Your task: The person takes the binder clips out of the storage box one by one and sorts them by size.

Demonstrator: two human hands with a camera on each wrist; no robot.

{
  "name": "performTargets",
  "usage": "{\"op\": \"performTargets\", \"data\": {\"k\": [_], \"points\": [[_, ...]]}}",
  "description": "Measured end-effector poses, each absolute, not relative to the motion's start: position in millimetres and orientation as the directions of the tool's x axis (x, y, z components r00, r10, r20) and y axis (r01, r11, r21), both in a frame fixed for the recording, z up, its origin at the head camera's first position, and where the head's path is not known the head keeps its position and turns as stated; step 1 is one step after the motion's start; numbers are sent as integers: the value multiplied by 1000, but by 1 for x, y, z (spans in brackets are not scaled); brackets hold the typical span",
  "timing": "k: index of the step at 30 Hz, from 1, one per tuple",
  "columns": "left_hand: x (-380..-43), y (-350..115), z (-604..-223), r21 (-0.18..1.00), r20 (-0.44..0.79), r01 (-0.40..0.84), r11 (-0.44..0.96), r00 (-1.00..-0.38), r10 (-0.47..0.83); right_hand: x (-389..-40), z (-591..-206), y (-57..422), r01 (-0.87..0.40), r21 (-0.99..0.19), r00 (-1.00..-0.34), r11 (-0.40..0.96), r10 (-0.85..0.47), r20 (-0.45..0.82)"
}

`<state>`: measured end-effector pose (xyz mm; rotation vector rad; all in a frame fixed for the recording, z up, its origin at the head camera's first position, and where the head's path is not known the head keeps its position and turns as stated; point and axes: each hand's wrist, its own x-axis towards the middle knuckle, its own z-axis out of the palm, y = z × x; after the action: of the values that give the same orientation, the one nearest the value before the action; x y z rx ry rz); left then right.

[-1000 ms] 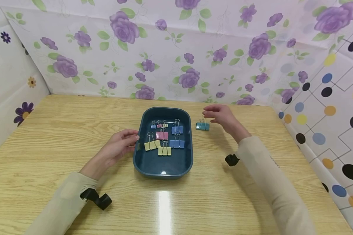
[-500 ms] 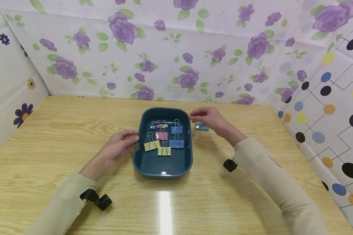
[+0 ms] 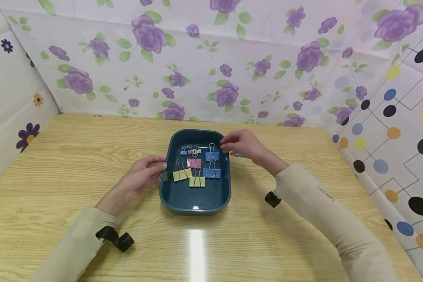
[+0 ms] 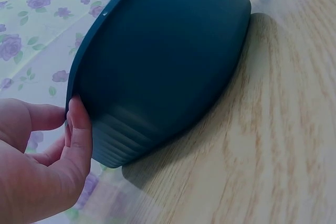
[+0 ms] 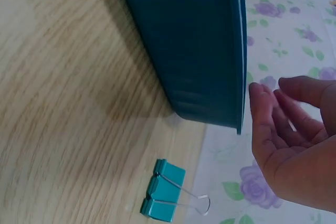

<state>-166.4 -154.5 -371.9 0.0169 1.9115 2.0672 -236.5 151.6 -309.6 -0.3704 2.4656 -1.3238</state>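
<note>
A dark blue plastic tray (image 3: 195,211) holds several binder clips: yellow clips (image 3: 197,181), a pink clip (image 3: 194,163), blue clips (image 3: 212,172) and tiny clips (image 3: 191,151) at the far end. My left hand (image 3: 144,171) grips the tray's left rim, thumb and fingers on either side of the wall in the left wrist view. My right hand (image 3: 244,145) hovers at the far right corner of the rim, fingers loosely bent, with nothing seen between them. Outside the tray, a teal binder clip (image 5: 164,190) lies on the table, mostly hidden under the right hand in the head view.
The wooden table (image 3: 91,156) carries the tray near its middle. Behind it hangs a cloth with purple flowers (image 3: 225,94), and a dotted cloth (image 3: 380,166) borders the right side. Black wrist mounts (image 3: 124,242) sit on both sleeves.
My right hand has moved left from above the teal clip to the tray's right rim, now covering most of that clip from the head. The left hand and tray stay put.
</note>
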Motion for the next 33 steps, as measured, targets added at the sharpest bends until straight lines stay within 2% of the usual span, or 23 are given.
{"op": "performTargets", "data": {"k": [7,17,33], "points": [[-165,-157,-371,970,-219,-237,-48,-946,238,-231,-308,131,-81,-791,-912,606,-366,-187],[-166,-157,-373,967,-244,-253,-14,-945,217,-227,-311,109,-268,-543,-899,796,-410,-156],[-168,-155,-373,964,-252,-264,-31,-945,207,-228,-320,99,-267,-588,-883,763,-439,-168]]}}
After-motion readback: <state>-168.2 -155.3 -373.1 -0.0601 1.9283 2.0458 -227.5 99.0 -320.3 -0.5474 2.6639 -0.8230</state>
